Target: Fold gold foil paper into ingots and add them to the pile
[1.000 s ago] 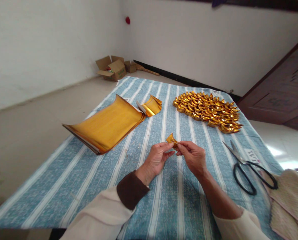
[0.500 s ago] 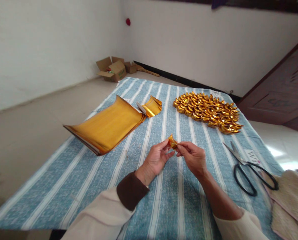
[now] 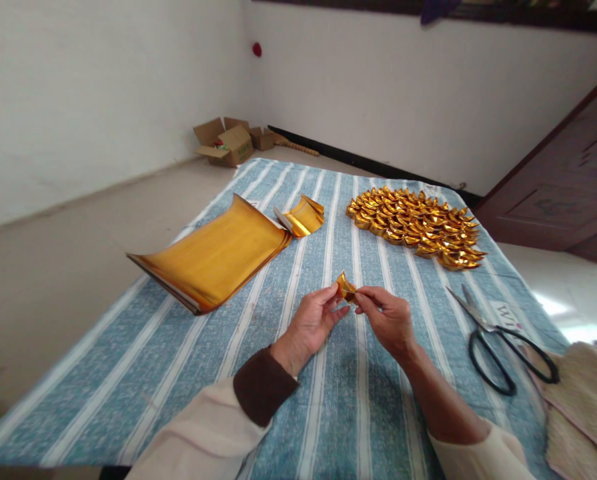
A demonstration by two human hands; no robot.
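Between the fingertips of both hands sits a small gold foil piece (image 3: 345, 287), half folded, held just above the striped cloth (image 3: 328, 400). Left hand (image 3: 311, 325) pinches its near-left edge, fingers narrow; right hand (image 3: 388, 320) grips the right end between thumb and forefinger. Beyond the left fingers, well apart, lies a foil stack (image 3: 213, 257) with a curled sheet (image 3: 303, 215) at its far end. Beyond the right fingers spreads a heap of folded ingots (image 3: 418, 227). Right of the right hand lie scissors (image 3: 498, 340), near a woven mat (image 3: 583, 400).
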